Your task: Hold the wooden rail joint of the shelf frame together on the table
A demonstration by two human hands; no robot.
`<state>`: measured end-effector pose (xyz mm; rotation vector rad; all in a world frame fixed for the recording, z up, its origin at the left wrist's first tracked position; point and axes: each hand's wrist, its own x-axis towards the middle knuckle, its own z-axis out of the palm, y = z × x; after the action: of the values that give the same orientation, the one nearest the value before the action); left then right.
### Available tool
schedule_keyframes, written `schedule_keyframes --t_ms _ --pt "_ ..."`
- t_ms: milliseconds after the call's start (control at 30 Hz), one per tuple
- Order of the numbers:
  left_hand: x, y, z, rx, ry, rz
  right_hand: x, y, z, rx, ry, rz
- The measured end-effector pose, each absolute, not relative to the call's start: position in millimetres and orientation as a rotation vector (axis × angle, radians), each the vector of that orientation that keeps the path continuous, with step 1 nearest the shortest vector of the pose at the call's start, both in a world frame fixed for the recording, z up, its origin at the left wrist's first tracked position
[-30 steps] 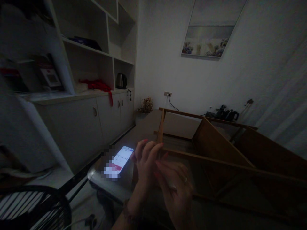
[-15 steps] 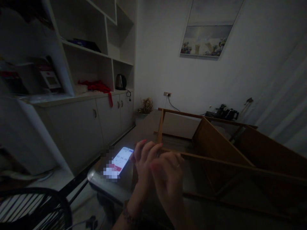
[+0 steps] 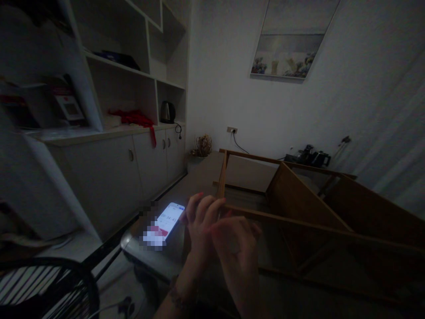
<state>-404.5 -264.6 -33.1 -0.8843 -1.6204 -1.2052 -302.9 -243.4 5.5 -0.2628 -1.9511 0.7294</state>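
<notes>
A wooden shelf rack lies on its side on the dark table. My left hand is closed, its fingers curled over the near left corner of the rack. Close beside it, my right hand is bent with thumb and fingertips pinched together at the same corner. Whatever the pinch holds is too small and dark to make out. A lit phone showing timer digits lies flat just left of my left hand; its lower part is pixelated.
A black fan cage stands at the lower left. White cabinets line the left side, with a kettle and a red cloth above. Dark appliances sit behind the rack. A dried plant stands at the back.
My right hand has shifted slightly right and turned, its fingers still pinched near the corner. My left hand stays almost in place. The rack and phone have not moved.
</notes>
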Motion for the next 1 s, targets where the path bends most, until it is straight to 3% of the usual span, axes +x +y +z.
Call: schedule_keyframes --t_ms 200,467,700,1000 --pt "-404 -265 -34 -0.881 -1.626 -1.207 -304 -244 1 -0.302 -1.890 0.856" --pt "-404 -267 -33 -0.906 -1.628 -1.235 -304 -251 -12 -0.315 -1.833 0.679" --pt "-404 -266 -35 -0.905 -1.635 -1.224 -306 -246 -32 -0.269 -1.825 0.717" --pt "-405 -264 -35 -0.884 -1.619 -1.218 -296 -229 -21 -0.168 -1.947 0.389"
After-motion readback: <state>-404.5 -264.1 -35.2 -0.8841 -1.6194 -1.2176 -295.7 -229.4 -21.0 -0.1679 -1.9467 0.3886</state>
